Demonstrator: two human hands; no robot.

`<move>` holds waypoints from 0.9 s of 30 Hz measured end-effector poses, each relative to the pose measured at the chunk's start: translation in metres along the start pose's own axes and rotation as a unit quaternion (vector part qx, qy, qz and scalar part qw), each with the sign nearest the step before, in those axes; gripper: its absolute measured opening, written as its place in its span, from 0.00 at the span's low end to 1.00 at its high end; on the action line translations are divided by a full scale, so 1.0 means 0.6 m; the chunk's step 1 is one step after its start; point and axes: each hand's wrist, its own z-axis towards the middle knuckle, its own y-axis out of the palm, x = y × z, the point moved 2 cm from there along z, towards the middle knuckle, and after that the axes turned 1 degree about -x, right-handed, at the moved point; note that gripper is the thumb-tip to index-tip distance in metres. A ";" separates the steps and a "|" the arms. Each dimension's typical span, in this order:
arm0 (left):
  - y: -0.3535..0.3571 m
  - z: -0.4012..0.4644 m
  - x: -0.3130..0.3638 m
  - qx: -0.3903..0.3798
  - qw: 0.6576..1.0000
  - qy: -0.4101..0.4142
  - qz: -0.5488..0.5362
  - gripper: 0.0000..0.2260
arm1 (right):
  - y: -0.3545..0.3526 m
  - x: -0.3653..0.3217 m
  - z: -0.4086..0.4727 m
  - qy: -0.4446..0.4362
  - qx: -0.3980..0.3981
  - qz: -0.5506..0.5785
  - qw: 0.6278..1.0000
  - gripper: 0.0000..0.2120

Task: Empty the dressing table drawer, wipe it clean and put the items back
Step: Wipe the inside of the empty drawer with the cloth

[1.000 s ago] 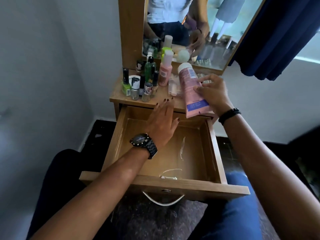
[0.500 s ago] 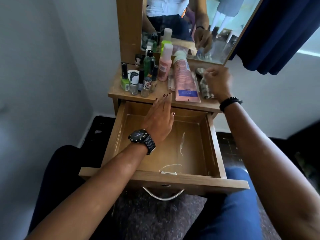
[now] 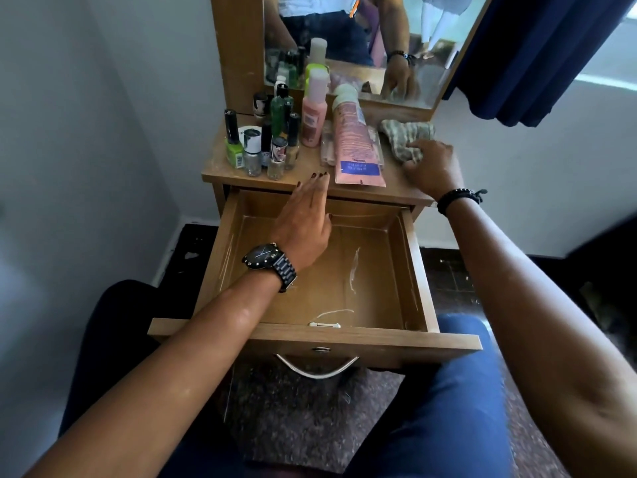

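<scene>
Dressing table (image 3: 220,167), far centre; its drawer (image 3: 406,343) pulled out toward the viewer, floor bare except white streaks. Pink tube (image 3: 355,146) lies flat on the tabletop, cap far, between the bottle cluster (image 3: 272,139) at left and a checked cloth (image 3: 405,138) at right. Right hand (image 3: 431,167): fingers curled onto the cloth's near edge, grasping it. Left hand (image 3: 305,219): over the drawer's far side, fingers straight, released, tips at the tabletop edge, holding nothing.
</scene>
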 end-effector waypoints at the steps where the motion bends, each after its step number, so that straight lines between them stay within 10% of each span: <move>1: 0.000 0.000 0.000 -0.002 1.000 0.001 0.001 0.28 | -0.009 0.000 -0.007 0.018 0.020 0.026 0.999 0.15; 6: -0.001 -0.004 0.001 -0.022 1.000 -0.002 -0.010 0.29 | -0.050 0.033 -0.065 0.128 0.076 0.264 0.953 0.08; 14: -0.007 -0.005 0.004 -0.038 0.993 -0.040 -0.099 0.29 | -0.101 0.111 -0.220 0.253 -0.123 0.664 0.693 0.14; 23: -0.053 -0.034 0.029 0.069 0.973 -0.116 -0.188 0.07 | -0.075 0.032 -0.290 0.271 -0.290 0.615 0.681 0.15; 27: -0.065 -0.048 0.023 -0.092 0.951 -0.152 -0.254 0.10 | -0.016 -0.023 -0.286 0.255 -0.342 0.577 0.697 0.17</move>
